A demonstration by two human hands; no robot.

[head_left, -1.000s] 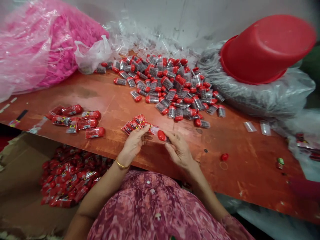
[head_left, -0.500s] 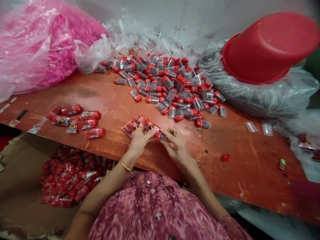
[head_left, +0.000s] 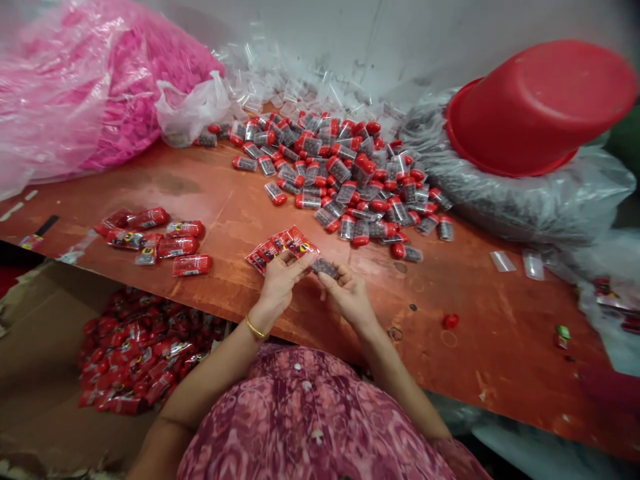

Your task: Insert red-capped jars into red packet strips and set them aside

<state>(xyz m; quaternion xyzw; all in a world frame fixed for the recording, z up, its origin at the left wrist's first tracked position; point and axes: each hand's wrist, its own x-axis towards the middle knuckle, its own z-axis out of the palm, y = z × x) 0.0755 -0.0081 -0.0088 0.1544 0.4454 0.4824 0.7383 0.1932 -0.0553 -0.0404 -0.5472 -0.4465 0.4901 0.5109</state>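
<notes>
My left hand [head_left: 278, 283] is closed on a fan of red printed packets [head_left: 265, 253], thumb on top. In front of it, my right hand [head_left: 353, 297] pinches a small clear bottle with dark contents [head_left: 325, 267] between thumb and fingers. The bottle's left end meets the edge of the front packet by my left thumb; whether it is inside cannot be made out. Beyond my hands lies a heap of red-capped clear bottles [head_left: 345, 172] with dark contents. Several filled red packets [head_left: 179, 247] rest on the table to the left.
A cardboard box [head_left: 45, 347] below the table's left edge holds many filled red packets [head_left: 135, 360]. Pink goods in a plastic bag [head_left: 100, 87] stand at back left. An upturned red tub [head_left: 535, 107] sits on a plastic sack [head_left: 520, 200] at back right. A red cap [head_left: 451, 321] lies on the orange table [head_left: 320, 327].
The bottle has turned in my right hand, and its dark body now shows more. My right fingers have shifted along it. The red end seen earlier is no longer visible.
</notes>
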